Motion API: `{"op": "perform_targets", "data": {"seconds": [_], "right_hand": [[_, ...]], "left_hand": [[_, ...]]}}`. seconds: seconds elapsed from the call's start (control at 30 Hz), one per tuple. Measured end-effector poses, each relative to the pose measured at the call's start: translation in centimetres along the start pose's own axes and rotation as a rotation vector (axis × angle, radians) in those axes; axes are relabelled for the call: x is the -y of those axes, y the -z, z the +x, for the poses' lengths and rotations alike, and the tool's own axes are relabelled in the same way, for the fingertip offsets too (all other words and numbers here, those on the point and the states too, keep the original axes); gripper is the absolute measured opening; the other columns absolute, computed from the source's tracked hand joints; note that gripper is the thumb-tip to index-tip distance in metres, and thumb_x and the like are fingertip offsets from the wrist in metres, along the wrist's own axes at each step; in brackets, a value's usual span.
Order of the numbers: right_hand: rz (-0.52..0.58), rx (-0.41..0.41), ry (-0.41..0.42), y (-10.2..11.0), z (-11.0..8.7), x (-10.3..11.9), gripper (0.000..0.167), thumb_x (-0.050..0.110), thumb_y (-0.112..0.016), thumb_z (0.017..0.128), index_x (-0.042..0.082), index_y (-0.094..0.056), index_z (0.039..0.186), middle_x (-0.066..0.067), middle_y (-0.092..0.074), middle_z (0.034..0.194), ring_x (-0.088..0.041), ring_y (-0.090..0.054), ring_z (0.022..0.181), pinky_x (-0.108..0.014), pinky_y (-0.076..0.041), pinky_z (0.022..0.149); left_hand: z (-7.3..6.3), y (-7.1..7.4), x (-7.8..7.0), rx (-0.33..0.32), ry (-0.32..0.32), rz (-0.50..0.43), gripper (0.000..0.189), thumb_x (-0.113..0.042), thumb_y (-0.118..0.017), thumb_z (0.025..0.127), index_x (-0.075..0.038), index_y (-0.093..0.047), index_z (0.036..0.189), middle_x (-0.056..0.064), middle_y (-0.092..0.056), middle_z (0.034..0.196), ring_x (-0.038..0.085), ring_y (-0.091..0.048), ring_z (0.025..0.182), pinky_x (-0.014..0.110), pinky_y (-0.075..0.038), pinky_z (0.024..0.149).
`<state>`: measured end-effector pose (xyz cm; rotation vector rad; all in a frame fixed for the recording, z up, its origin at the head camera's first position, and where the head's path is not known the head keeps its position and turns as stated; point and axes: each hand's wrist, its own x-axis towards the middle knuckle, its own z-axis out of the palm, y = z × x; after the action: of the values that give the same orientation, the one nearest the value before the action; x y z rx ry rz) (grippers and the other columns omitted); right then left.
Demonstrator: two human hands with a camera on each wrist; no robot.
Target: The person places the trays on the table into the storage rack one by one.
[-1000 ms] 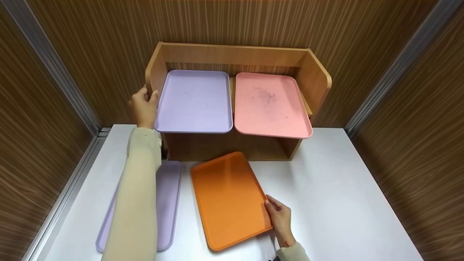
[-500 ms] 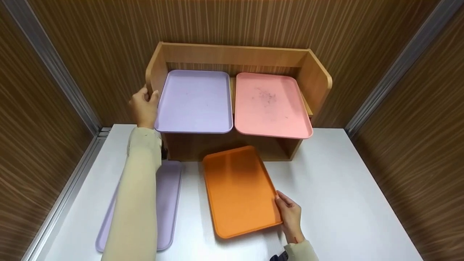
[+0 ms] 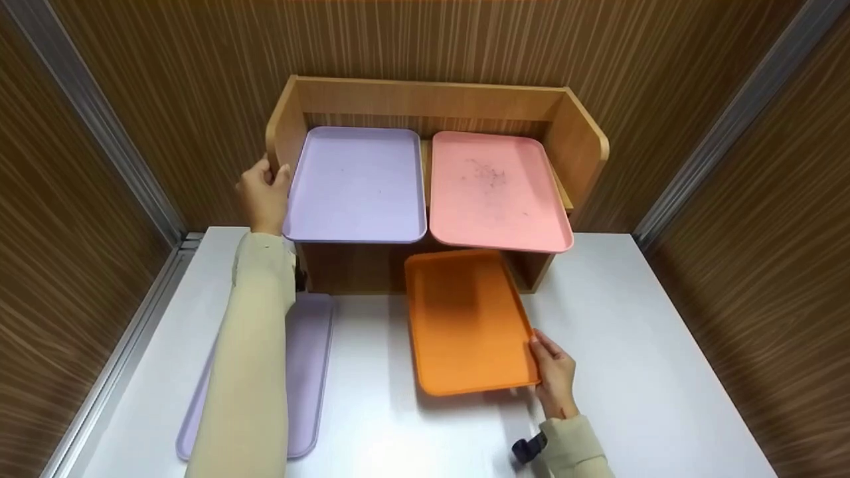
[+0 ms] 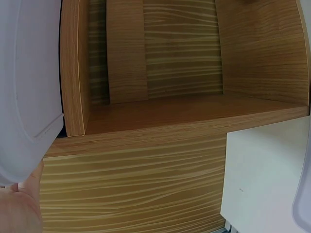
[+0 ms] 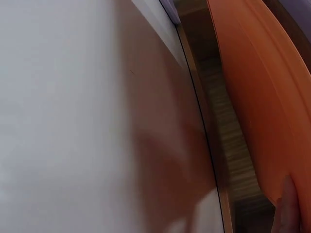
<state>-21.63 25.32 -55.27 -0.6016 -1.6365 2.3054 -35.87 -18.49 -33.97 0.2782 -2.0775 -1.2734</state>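
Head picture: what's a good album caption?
Right fingers hold an orange tray near a shelf with a purple tray and pink tray.

Two lilac trays (image 3: 356,184) (image 3: 309,372), one pink tray (image 3: 498,199), one orange tray (image 3: 471,325) — one wooden shelf (image 3: 431,98), one table (image 3: 631,352), two hands (image 3: 263,199) (image 3: 556,372)

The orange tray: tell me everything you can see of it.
Rectangular with rounded corners and a low rim, the orange tray looks like smooth plastic and carries nothing. The right hand grips its right edge near the nearer corner, holding it above the white table, where it casts a shadow. Its far end overlaps the lower opening of the wooden shelf in the head view; contact is unclear.
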Motion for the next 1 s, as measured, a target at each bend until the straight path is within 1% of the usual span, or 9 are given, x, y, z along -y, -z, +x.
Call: {"op": "perform_targets", "data": {"seconds": [0.1,0.17,0.27,0.4,0.53,0.63,0.77,0.87,1.0], "right_hand": [[0.018,-0.029,-0.005,0.2,1.0,0.7,0.026,0.006,-0.063,0.089,0.004,-0.067,0.114,0.005,-0.07,0.082,-0.01,-0.064,0.068,-0.023,-0.052,0.06],[0.033,-0.043,-0.014,0.3,1.6,1.1,0.026,0.006,-0.063,0.089,0.003,-0.066,0.115,0.005,-0.069,0.081,-0.01,-0.064,0.069,-0.023,-0.052,0.06],[0.051,-0.048,-0.026,0.3,2.7,1.6,0.036,0.006,-0.061,0.09,-0.004,-0.057,0.125,0.005,-0.068,0.081,-0.009,-0.064,0.072,-0.022,-0.052,0.063],[0.05,-0.026,-0.01,0.0,4.0,2.3,0.045,0.005,-0.057,0.093,-0.009,-0.044,0.134,0.007,-0.066,0.084,-0.008,-0.064,0.078,-0.022,-0.052,0.069],[0.088,-0.018,0.007,-0.6,5.2,2.9,0.045,0.003,-0.056,0.093,-0.01,-0.044,0.133,0.006,-0.067,0.086,-0.009,-0.063,0.081,-0.021,-0.052,0.071],[0.121,-0.022,0.007,-1.1,5.9,3.0,0.044,0.002,-0.056,0.092,-0.011,-0.044,0.132,0.006,-0.068,0.084,-0.009,-0.064,0.079,-0.021,-0.051,0.07],[0.092,-0.037,0.005,-1.8,6.8,3.0,0.042,0.005,-0.056,0.093,-0.009,-0.047,0.131,0.007,-0.067,0.081,-0.008,-0.063,0.075,-0.021,-0.051,0.067],[0.066,-0.04,-0.012,-2.3,7.2,3.0,0.042,0.007,-0.056,0.093,-0.006,-0.047,0.133,0.003,-0.065,0.093,-0.007,-0.062,0.078,-0.02,-0.051,0.07],[0.065,-0.024,-0.054,-3.0,7.3,3.3,0.044,0.008,-0.054,0.094,-0.004,-0.044,0.136,-0.012,-0.053,0.124,-0.008,-0.059,0.085,-0.019,-0.049,0.073]], "left_hand": [[0.0,0.1,0.0,0.005,0.008,0.003,0.02,-0.016,-0.062,0.091,0.002,-0.068,0.098,0.014,-0.068,0.094,0.019,-0.053,0.081,0.029,-0.041,0.074],[-0.1,0.2,-0.1,0.008,0.011,0.008,0.02,-0.016,-0.062,0.091,0.002,-0.068,0.098,0.014,-0.068,0.095,0.02,-0.054,0.082,0.031,-0.042,0.076],[-0.1,0.3,-0.1,0.012,0.016,0.011,0.021,-0.017,-0.062,0.091,0.002,-0.068,0.099,0.014,-0.068,0.096,0.02,-0.054,0.083,0.03,-0.042,0.076],[-0.2,0.3,-0.2,0.019,0.021,-0.003,0.02,-0.017,-0.061,0.091,0.002,-0.067,0.097,0.013,-0.068,0.095,0.017,-0.052,0.081,0.025,-0.041,0.072],[-0.1,0.2,-0.2,0.015,0.008,-0.013,0.019,-0.015,-0.061,0.091,0.004,-0.066,0.092,0.015,-0.067,0.09,0.017,-0.05,0.077,0.022,-0.037,0.067],[0.0,0.0,-0.1,0.005,-0.007,-0.022,0.018,-0.013,-0.062,0.09,0.004,-0.067,0.092,0.015,-0.068,0.089,0.016,-0.05,0.076,0.02,-0.036,0.066],[0.1,0.0,0.0,-0.003,-0.006,-0.012,0.018,-0.014,-0.062,0.09,0.003,-0.067,0.092,0.012,-0.067,0.089,0.015,-0.049,0.076,0.019,-0.035,0.066],[0.0,0.0,0.0,0.0,0.006,0.002,0.019,-0.016,-0.062,0.091,0.003,-0.065,0.09,0.012,-0.066,0.087,0.015,-0.048,0.076,0.021,-0.035,0.066],[0.0,0.0,0.1,0.008,0.012,-0.003,0.019,-0.016,-0.062,0.091,0.002,-0.067,0.094,0.012,-0.067,0.091,0.016,-0.05,0.078,0.024,-0.038,0.069]]}}
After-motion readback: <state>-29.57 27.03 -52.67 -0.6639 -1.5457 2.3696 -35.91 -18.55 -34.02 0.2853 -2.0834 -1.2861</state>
